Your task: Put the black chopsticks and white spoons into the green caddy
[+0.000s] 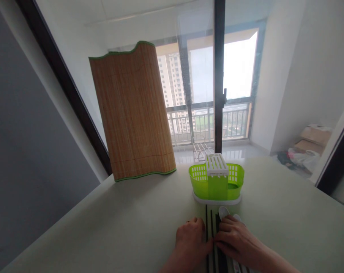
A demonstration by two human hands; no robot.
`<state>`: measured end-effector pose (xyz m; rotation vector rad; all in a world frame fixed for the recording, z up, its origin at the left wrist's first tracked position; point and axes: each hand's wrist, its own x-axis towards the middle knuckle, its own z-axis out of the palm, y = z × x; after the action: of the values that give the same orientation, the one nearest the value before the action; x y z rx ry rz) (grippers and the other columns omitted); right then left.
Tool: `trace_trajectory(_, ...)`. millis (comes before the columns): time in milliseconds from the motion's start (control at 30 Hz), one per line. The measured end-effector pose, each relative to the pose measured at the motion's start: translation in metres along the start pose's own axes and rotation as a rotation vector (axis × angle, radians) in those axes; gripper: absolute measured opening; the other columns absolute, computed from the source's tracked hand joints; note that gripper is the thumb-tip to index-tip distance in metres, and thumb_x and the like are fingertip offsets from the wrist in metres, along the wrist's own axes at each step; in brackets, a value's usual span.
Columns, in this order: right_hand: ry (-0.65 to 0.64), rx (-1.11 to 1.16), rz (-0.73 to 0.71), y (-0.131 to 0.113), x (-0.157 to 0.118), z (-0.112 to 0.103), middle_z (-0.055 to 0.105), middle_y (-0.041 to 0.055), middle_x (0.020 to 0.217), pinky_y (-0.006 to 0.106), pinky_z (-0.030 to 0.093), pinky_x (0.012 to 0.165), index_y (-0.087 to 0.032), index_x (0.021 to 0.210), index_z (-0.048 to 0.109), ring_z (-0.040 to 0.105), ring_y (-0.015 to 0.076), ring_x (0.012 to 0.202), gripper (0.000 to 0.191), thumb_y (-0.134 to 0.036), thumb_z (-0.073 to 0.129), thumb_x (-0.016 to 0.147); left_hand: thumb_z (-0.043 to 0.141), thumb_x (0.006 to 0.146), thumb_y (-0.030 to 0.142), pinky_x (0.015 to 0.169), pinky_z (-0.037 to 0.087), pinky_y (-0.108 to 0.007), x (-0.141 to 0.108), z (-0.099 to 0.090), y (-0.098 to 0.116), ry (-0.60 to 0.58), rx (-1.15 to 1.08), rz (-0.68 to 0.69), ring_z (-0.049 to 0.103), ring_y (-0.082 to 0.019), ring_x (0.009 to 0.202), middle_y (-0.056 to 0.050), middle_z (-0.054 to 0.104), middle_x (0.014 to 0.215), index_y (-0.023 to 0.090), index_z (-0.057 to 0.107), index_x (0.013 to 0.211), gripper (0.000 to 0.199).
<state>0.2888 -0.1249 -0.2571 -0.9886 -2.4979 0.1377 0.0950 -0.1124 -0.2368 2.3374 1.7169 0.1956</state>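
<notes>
Several dark chopsticks [206, 222] lie side by side on the pale table, pointing away from me. My left hand [190, 242] rests at their left with curled fingers, its thumb and fingertips pressed against the leftmost chopsticks. Over the right part of the bundle lies my right hand [236, 239], fingers bent together on the darker chopsticks. A white spoon [223, 212] shows its bowl above the right fingers, and a second white spoon [237, 218] is partly hidden behind that hand. Just beyond the chopsticks stands a bright green utensil basket [217, 187] with a white slotted top and white base.
A partly rolled bamboo mat [134, 113] with green edging stands upright on the table [132, 212] at the back left. Behind the table are glass panels with a dark frame [219, 76]. A wire rack [202, 149] and piled bags and boxes [305, 148] lie beyond it.
</notes>
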Motion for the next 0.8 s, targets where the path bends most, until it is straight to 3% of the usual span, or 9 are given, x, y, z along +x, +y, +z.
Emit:
trace_trajectory(267, -0.028, -0.007, 0.034, 0.001, 0.000, 0.002, 0.065, 0.0010, 0.085, 0.035, 0.031, 0.077, -0.026, 0.093, 0.065, 0.054, 0.0199, 0.083, 0.016, -0.027, 0.049, 0.091, 0.058, 0.073, 0.052, 0.074, 0.050, -0.035, -0.003, 0.000, -0.001, 0.002, 0.011, 0.034, 0.066, -0.027, 0.087, -0.007, 0.067, 0.097, 0.022, 0.061, 0.096, 0.038)
trace_trajectory(400, -0.024, -0.025, 0.038, 0.002, -0.001, 0.004, 0.064, 0.0007, 0.084, 0.035, 0.030, 0.076, -0.026, 0.087, 0.064, 0.053, 0.0196, 0.082, 0.016, -0.028, 0.048, 0.091, 0.054, 0.075, 0.034, 0.074, 0.051, -0.036, -0.002, -0.002, 0.001, -0.019, 0.076, 0.017, 0.066, -0.028, 0.088, -0.009, 0.068, 0.098, 0.020, 0.062, 0.098, 0.028)
trace_trajectory(533, -0.028, -0.030, 0.036, 0.002, -0.001, 0.004, 0.064, 0.0004, 0.083, 0.034, 0.029, 0.076, -0.024, 0.081, 0.062, 0.052, 0.0191, 0.081, 0.016, -0.027, 0.049, 0.091, 0.043, 0.078, 0.013, 0.074, 0.051, -0.036, 0.004, -0.009, -0.004, -0.044, 0.180, -0.106, 0.068, -0.029, 0.090, -0.014, 0.069, 0.096, 0.015, 0.065, 0.097, 0.029)
trace_trajectory(633, -0.033, -0.034, 0.034, 0.003, 0.001, 0.003, 0.063, 0.0006, 0.083, 0.034, 0.028, 0.076, -0.024, 0.081, 0.061, 0.052, 0.0190, 0.081, 0.015, -0.026, 0.050, 0.091, 0.039, 0.079, 0.006, 0.074, 0.052, -0.035, 0.008, -0.012, -0.012, -0.018, 0.223, -0.168, 0.068, -0.027, 0.089, -0.015, 0.069, 0.097, 0.012, 0.066, 0.097, 0.033)
trace_trajectory(800, -0.039, -0.019, 0.038, 0.003, 0.001, 0.003, 0.063, 0.0001, 0.084, 0.033, 0.029, 0.078, -0.024, 0.083, 0.061, 0.052, 0.0186, 0.083, 0.014, -0.025, 0.050, 0.091, 0.034, 0.079, 0.000, 0.071, 0.052, -0.033, 0.011, -0.008, -0.022, 0.027, 0.222, -0.161, 0.070, -0.027, 0.086, -0.016, 0.071, 0.092, 0.012, 0.068, 0.096, 0.039)
